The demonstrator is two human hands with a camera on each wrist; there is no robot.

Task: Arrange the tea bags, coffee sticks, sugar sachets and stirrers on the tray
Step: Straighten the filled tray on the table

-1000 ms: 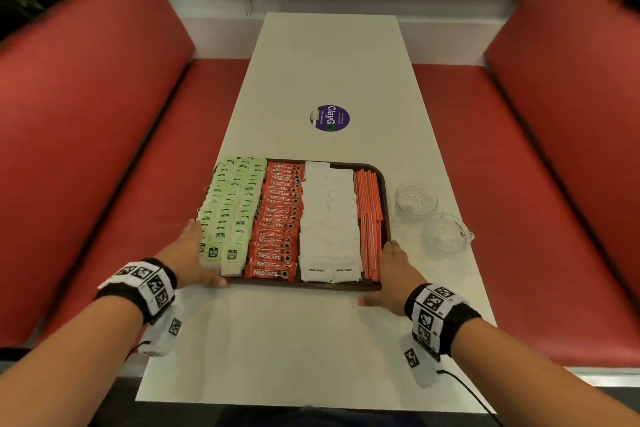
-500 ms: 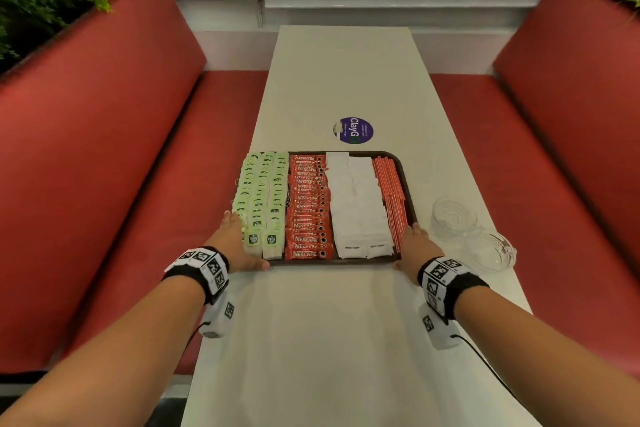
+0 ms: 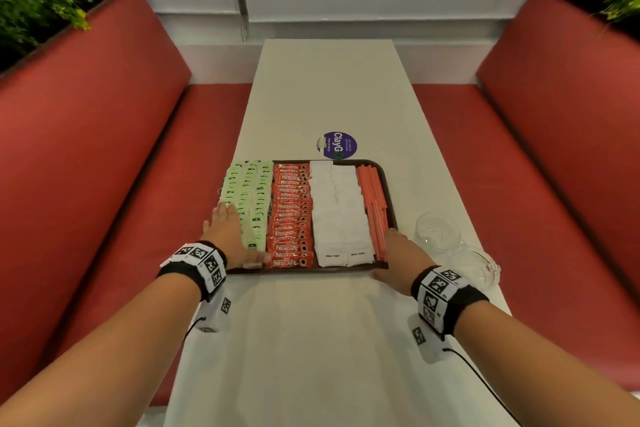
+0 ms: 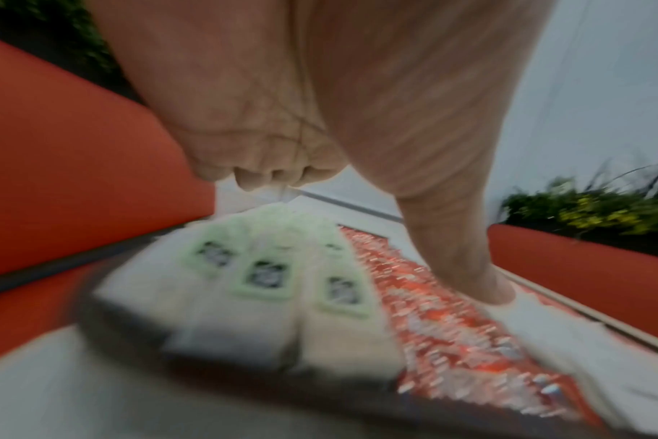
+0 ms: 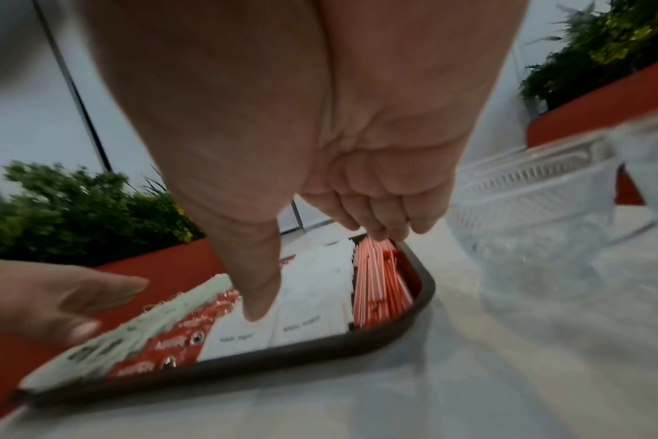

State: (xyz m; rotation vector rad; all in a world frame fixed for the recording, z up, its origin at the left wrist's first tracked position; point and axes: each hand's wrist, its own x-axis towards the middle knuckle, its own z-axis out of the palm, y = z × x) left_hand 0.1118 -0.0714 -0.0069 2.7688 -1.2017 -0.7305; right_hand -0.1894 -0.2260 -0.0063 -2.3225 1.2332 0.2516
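A long white table (image 3: 332,322) runs between two red benches, one (image 3: 86,156) on the left and one (image 3: 561,149) on the right, with green plants at both far corners and a white wall behind. One dark brown tray (image 3: 308,270) lies across the table's near half, and everything else sits in relation to it. Just left of the tray's near-left corner, the left hand (image 3: 228,236) lies flat with straight fingers over the edge of the tea bags, gripping nothing; the left wrist view shows its thumb reaching down toward the packets, though blur hides whether it touches. On the tray, from its left side: three columns of pale green tea bags (image 3: 247,198), one column of red coffee sticks (image 3: 291,215), two columns of white sugar sachets (image 3: 339,211), and one bundle of orange stirrers (image 3: 374,208) against the right rim; single pieces in each overlapped column are too many and too blurred to count. At the tray's near-right corner the right hand (image 3: 401,260) rests with loose, slightly bent fingers beside the rim, holding nothing, fingertips close to the stirrers in the right wrist view. Right of the tray stand two clear glass bowls (image 3: 438,232), near each other. Beyond the tray's far edge lies one round purple sticker (image 3: 336,145).
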